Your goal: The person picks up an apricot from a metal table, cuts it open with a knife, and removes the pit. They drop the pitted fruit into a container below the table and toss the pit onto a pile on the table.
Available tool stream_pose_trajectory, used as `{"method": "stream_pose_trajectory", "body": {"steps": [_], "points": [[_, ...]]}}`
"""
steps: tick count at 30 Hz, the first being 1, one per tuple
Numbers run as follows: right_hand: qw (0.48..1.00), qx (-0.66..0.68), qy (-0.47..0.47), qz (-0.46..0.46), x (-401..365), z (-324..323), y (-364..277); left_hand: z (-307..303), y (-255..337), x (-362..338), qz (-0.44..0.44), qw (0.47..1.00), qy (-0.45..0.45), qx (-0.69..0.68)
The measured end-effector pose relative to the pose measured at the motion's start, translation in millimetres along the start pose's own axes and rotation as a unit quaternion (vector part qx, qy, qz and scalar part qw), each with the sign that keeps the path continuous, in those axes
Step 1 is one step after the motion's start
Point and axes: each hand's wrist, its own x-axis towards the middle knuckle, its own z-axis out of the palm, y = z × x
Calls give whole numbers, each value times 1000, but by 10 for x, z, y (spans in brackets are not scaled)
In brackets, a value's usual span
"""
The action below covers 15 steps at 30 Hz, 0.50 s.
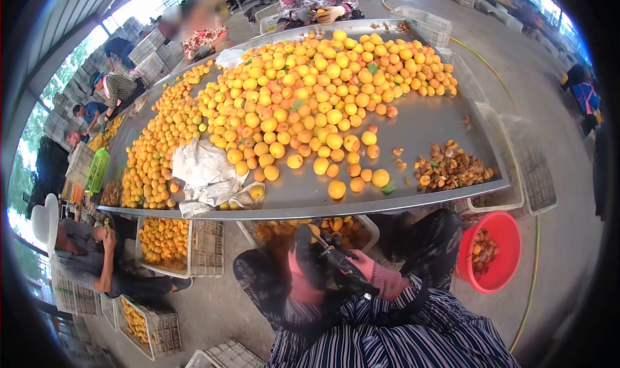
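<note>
My left hand [302, 264], in a dark and pink glove, is raised over my lap, partly blurred. Its fingers are closed on an orange-yellow apricot [314, 229] at their tips. Just beside it is my right hand [363, 264], in a pink glove with a knitted cuff, its fingers bent and partly hidden behind a black device [341, 262]. What it holds is too small to make out. Beneath both hands, a crate of apricots [371, 233] stands under the edge of the metal table [290, 206], with many apricots [310, 103] on top.
A white cloth [205, 174] and a pile of brown apricot scraps [449, 166] lie on the table. At the right stands a red bucket [500, 264] with scraps. Crates [206, 248] stand at the left beside a seated person [84, 252]. Another person's gloved hands [321, 14] are across the table.
</note>
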Motion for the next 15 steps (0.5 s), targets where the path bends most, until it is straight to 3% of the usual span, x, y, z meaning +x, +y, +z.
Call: {"method": "stream_pose_trajectory", "body": {"steps": [1, 2, 3, 4, 5, 6, 7, 8, 9, 11, 12, 13, 14, 15], "points": [[1000, -3, -3, 0, 88, -59, 176, -18, -5, -20, 3, 1000, 1, -2], [978, -106, -52, -169, 261, -180, 486, -32, -32, -37, 77, 994, -21, 68], [916, -204, -101, -331, 319, -164, 465, -66, -49, -53, 151, 978, -43, 138], [943, -135, -113, -281, 261, -163, 461, -192, -73, 13, 62, 996, -62, 35], [942, -139, -115, -283, 179, -122, 280, -245, -64, 37, 67, 995, -63, 33], [982, 68, -106, -144, 103, -92, 118, -281, -57, 48, 90, 994, -55, 40], [959, 270, -88, 7, 79, -79, 26, -340, -77, 61, 112, 992, -45, 46], [959, 267, -90, 9, 110, -83, -6, -517, -203, 200, 62, 997, 3, -45], [986, 157, -44, -35, 153, -92, -23, -700, -325, 314, 65, 997, 5, -48], [989, -68, 50, -120, 214, -120, -75, -979, -481, 422, 168, 981, -3, 98], [991, -64, 58, -105, 201, -36, -278, -431, 114, 19, -43, 975, -129, -178], [991, -65, 60, -105, 256, -21, -234, -398, 109, -27, -44, 974, -130, -179], [965, -142, 98, -196, 330, 7, -220, -370, 75, -63, 147, 979, -128, 56], [925, -217, 132, -283, 374, 46, -216, -377, 56, -93, 326, 894, -113, 286]]}}
